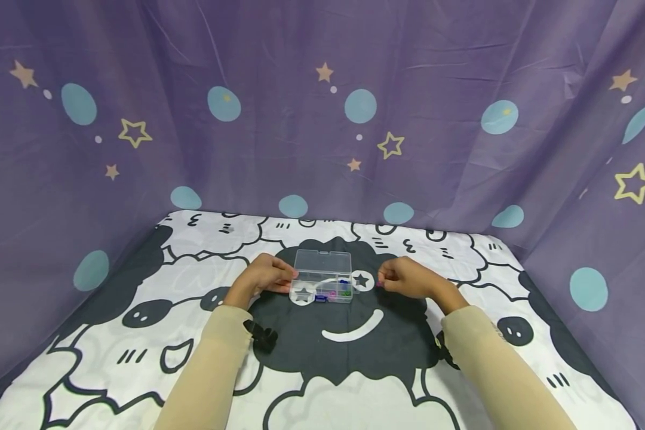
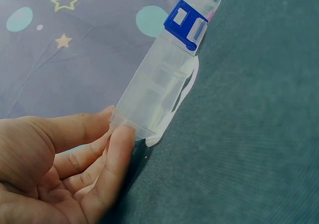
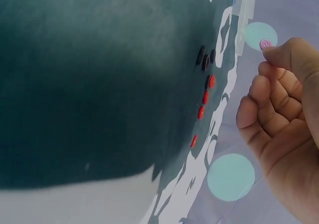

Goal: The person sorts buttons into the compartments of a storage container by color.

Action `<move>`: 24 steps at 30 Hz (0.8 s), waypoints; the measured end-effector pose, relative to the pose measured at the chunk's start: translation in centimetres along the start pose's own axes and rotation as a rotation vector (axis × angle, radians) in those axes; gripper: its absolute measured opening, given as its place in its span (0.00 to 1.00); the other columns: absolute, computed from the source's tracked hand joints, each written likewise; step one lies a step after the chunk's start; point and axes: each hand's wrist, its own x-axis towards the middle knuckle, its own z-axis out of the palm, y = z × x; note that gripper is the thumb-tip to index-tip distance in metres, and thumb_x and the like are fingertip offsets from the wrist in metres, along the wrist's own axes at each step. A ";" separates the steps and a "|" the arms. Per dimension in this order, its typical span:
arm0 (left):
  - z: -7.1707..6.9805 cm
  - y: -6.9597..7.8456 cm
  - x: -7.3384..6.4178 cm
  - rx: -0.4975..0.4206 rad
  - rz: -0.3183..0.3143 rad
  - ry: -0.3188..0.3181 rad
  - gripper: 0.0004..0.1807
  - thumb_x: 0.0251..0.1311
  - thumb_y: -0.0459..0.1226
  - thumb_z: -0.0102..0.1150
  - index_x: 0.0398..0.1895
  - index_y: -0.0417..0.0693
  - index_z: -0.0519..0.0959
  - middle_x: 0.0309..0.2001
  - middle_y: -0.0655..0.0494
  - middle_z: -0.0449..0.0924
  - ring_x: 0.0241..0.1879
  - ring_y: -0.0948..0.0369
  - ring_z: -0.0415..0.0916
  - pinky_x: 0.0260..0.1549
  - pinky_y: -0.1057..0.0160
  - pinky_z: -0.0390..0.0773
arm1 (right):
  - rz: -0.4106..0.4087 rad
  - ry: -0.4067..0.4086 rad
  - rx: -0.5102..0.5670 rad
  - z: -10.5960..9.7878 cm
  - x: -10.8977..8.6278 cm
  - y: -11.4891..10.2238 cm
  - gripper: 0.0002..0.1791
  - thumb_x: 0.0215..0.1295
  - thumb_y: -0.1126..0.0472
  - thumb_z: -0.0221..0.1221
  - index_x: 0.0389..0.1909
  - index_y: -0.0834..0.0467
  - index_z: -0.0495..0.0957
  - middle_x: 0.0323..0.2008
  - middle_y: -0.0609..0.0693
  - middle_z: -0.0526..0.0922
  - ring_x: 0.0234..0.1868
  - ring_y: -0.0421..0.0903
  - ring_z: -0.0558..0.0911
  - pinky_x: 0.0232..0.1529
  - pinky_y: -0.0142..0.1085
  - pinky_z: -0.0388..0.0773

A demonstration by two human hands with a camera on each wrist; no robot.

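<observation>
A clear plastic box [image 2: 149,94] sits near the centre of the head view, its transparent lid [image 1: 322,261] raised at the back and small blue, pink and green pieces [image 1: 346,293] in its right-hand compartments. The left hand [image 1: 263,276] pinches the box's left end, its grip clamped there between thumb and fingers; a blue latch [image 2: 185,25] shows on the box's front, toward the top of the left wrist view. The right hand [image 1: 408,278], just right of centre in the head view and apart from the box, has its grip together on a pink button [image 3: 265,44], seen at the upper right of the right wrist view. Right of centre there, red buttons [image 3: 201,112] and dark buttons [image 3: 201,55] lie in a loose row on the printed cloth [image 1: 295,382]. A purple curtain [image 1: 279,161] with stars and pale blue ovals fills the upper half of the head view.
</observation>
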 end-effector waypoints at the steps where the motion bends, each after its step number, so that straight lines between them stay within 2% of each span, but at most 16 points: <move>1: 0.0 0.0 0.0 -0.002 0.000 0.000 0.11 0.64 0.28 0.67 0.48 0.30 0.84 0.37 0.42 0.84 0.26 0.59 0.85 0.33 0.61 0.90 | 0.001 0.000 0.000 0.1 0.1 -0.1 0.05 0.64 0.71 0.61 0.33 0.58 0.81 0.18 0.38 0.71 0.19 0.32 0.66 0.22 0.27 0.62; 7: 0.0 0.0 0.0 0.007 0.000 0.006 0.11 0.64 0.28 0.68 0.47 0.31 0.85 0.39 0.42 0.85 0.27 0.59 0.85 0.33 0.61 0.90 | -0.022 0.017 -0.001 0.7 0.9 -0.4 0.05 0.65 0.71 0.61 0.33 0.58 0.81 0.18 0.38 0.70 0.19 0.32 0.65 0.22 0.27 0.63; 13: 0.0 -0.1 0.1 0.020 -0.008 0.016 0.11 0.64 0.29 0.68 0.47 0.33 0.85 0.40 0.42 0.85 0.27 0.60 0.86 0.32 0.62 0.90 | -0.054 0.019 0.007 1.3 1.6 -0.9 0.04 0.65 0.71 0.60 0.34 0.62 0.82 0.17 0.38 0.70 0.18 0.32 0.65 0.21 0.27 0.61; 20: 0.0 -0.2 0.2 0.025 0.004 0.022 0.10 0.64 0.29 0.68 0.47 0.33 0.86 0.42 0.42 0.86 0.27 0.59 0.86 0.32 0.61 0.90 | -0.072 0.045 -0.047 1.7 2.4 -1.7 0.04 0.65 0.68 0.61 0.33 0.56 0.82 0.19 0.36 0.72 0.19 0.31 0.66 0.22 0.27 0.64; 24: 0.1 -0.2 0.2 0.028 0.008 0.022 0.10 0.64 0.29 0.68 0.47 0.32 0.86 0.41 0.42 0.85 0.27 0.60 0.86 0.33 0.61 0.90 | -0.088 0.042 -0.048 2.1 2.8 -2.1 0.04 0.65 0.69 0.61 0.34 0.57 0.82 0.18 0.36 0.70 0.19 0.31 0.64 0.23 0.27 0.63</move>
